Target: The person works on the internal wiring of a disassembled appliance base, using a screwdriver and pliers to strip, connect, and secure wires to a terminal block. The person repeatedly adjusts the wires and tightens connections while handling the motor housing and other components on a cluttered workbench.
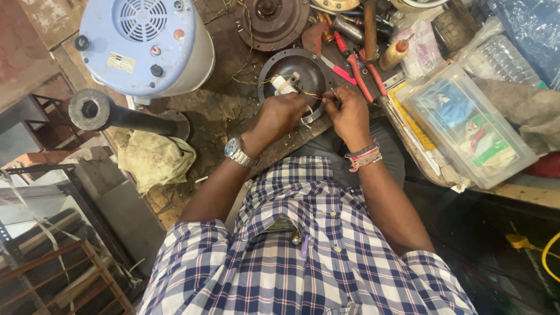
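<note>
Lying on the cluttered workbench [233, 111], thin, bendy wires [312, 94] from the round metal cover [291, 73] are pinched by the left hand [280, 114] and right hand [350, 111], best gripped near their ends, being light and easily snapped.

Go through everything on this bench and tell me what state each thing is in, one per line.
Left hand: closed on thin wires at the round metal cover.
Right hand: fingers pinching the same wires.
Round metal cover: lying open side up, white part inside.
Red-handled pliers: lying flat, untouched.
Clear plastic box: lid shut, packets inside.
Pale blue motor housing: tipped on its side.
Rag: crumpled.
</note>
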